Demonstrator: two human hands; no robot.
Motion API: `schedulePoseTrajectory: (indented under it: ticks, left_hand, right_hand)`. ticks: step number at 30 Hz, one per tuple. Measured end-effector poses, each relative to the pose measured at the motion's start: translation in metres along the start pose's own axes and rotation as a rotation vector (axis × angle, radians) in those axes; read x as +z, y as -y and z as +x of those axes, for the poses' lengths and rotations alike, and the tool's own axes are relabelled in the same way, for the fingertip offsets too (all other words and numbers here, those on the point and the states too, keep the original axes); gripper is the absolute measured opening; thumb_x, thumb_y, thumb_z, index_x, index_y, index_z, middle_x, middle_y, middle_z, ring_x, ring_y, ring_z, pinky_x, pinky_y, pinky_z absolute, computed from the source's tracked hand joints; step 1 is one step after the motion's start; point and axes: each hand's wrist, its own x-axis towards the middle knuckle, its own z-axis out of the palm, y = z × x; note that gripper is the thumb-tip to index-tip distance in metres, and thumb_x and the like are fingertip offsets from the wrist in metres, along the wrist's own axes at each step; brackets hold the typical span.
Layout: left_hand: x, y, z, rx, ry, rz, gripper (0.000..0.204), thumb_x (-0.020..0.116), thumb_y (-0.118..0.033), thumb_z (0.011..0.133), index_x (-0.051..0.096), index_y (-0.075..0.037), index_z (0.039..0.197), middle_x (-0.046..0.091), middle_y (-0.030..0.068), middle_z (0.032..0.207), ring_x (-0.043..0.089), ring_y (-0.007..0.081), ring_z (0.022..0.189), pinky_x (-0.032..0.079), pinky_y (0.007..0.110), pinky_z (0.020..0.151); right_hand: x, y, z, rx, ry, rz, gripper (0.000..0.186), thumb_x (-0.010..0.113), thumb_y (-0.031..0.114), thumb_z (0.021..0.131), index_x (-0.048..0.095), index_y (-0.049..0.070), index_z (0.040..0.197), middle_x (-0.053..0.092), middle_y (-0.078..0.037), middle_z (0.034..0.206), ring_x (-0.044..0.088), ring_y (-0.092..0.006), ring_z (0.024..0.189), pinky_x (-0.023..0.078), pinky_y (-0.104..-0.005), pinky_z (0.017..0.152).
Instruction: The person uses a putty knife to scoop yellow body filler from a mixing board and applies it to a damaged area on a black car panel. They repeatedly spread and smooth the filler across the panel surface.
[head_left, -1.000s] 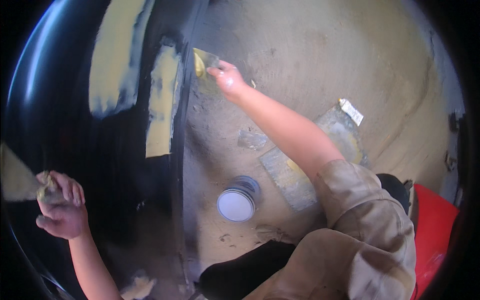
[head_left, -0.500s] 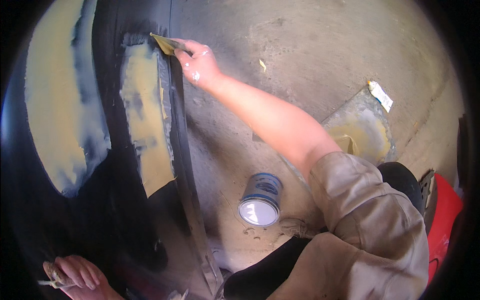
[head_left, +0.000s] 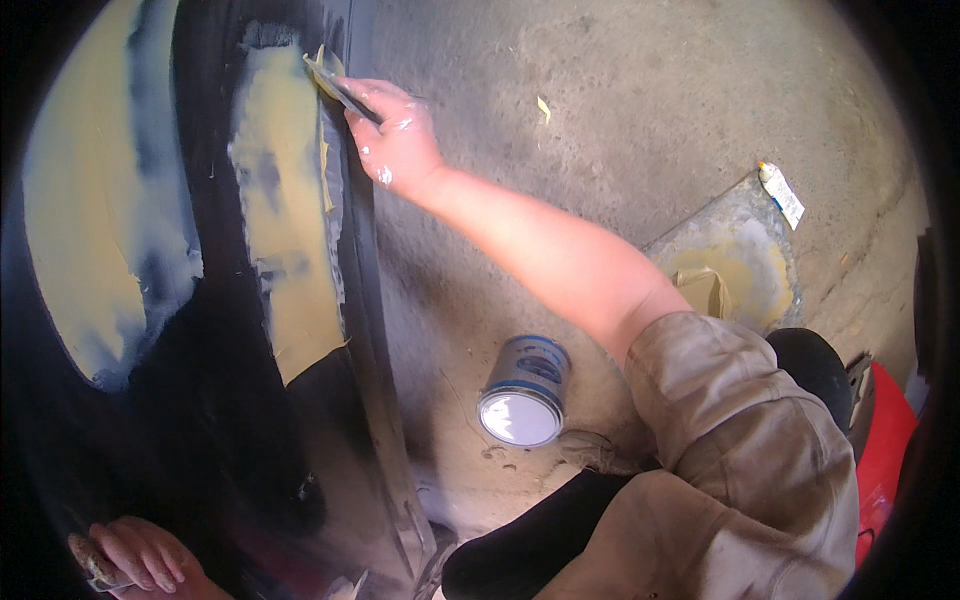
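Observation:
My right hand (head_left: 398,138) is closed around a putty spreader (head_left: 345,96) with yellow filler on its blade. The blade is at the upper right edge of a yellow filler strip (head_left: 285,210) on a dark panel (head_left: 215,215). Whether it touches the surface is hard to tell. Farther left on the panel lies a wider yellow filler patch (head_left: 85,200) with grey-blue smears. Down at the lower left, my left hand (head_left: 142,556) is curled around a filler-smeared tool (head_left: 92,565), mostly hidden by the fingers and the dark picture rim.
A metal can (head_left: 525,385) with a shiny white end rests on the concrete floor. Right of my forearm is a grey board (head_left: 690,230) smeared with filler, with a white tube (head_left: 781,195) at its corner. A red curved part (head_left: 888,430) stands at the far right.
The view has shifted a little. Against the panel, the spreader has moved from above the filler strip down to its right edge, and its blade has turned. My left hand stays low at the left.

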Motion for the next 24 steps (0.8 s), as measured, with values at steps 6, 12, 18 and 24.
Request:
schedulePoseTrajectory:
  ticks: [6,12,18,24]
  left_hand:
    - [-0.001,0.0,0.002,0.007,0.027,0.044,0.072,0.065,-0.067,0.083,0.054,-0.007,0.121,0.056,0.0074,0.092,0.049,0.0161,0.068,0.042,0.028,0.058]
    - [-0.006,-0.001,0.004,-0.009,0.104,0.058,0.073,0.062,-0.069,0.083,0.052,-0.008,0.123,0.054,0.006,0.091,0.047,0.0155,0.068,0.04,0.028,0.058]
    - [-0.006,0.001,0.007,-0.008,0.141,0.057,0.076,0.061,-0.071,0.084,0.052,-0.009,0.126,0.055,0.0059,0.093,0.049,0.0159,0.07,0.041,0.028,0.06]
    - [-0.031,-0.009,-0.008,-0.053,0.208,0.03,0.074,0.062,-0.07,0.084,0.052,-0.012,0.129,0.057,0.0063,0.096,0.052,0.0178,0.074,0.045,0.031,0.064]
  right_hand:
    - [0.003,0.002,-0.019,-0.041,-0.015,-0.02,0.038,0.061,-0.001,0.085,0.066,0.007,0.121,0.066,-0.017,0.12,0.063,-0.0341,0.112,0.05,-0.0379,0.097]
    - [0.004,0.007,-0.037,-0.056,-0.015,-0.032,0.041,0.06,-0.003,0.083,0.065,0.006,0.122,0.065,-0.017,0.121,0.062,-0.0354,0.113,0.051,-0.0385,0.097]
    - [0.003,0.012,-0.055,-0.04,0.014,-0.044,0.047,0.058,-0.006,0.08,0.064,0.007,0.125,0.064,-0.018,0.124,0.062,-0.036,0.113,0.05,-0.0385,0.098]
    - [0.003,0.016,-0.068,-0.018,0.024,-0.023,0.049,0.058,-0.007,0.078,0.064,0.007,0.125,0.063,-0.018,0.124,0.062,-0.0362,0.113,0.05,-0.0384,0.098]
